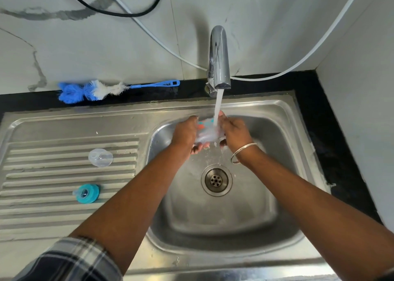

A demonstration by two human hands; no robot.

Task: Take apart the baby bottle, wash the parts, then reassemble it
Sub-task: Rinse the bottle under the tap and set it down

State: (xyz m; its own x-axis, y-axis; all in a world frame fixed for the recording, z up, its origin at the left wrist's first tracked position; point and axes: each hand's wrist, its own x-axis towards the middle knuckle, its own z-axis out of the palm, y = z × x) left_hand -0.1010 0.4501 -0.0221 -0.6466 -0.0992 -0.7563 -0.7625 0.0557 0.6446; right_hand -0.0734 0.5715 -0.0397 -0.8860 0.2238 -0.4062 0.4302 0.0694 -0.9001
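Observation:
Under the running tap [219, 59] I hold the clear bottle body [207, 131], which carries teal and orange print. My left hand [186, 133] grips its left end and my right hand [233, 132] grips its right end, over the sink basin [266, 131]. The water stream [218, 108] falls onto the bottle between my hands. A clear cap [100, 157] lies on the ribbed drainboard [42, 174]. Nearer to me on the drainboard rests the teal screw ring with the nipple in it [87, 193].
A blue and white bottle brush [96, 91] lies on the black counter behind the drainboard. The drain [216, 180] sits in the middle of the basin. A black cable and a white hose hang along the marble wall. A bangle is on my right wrist.

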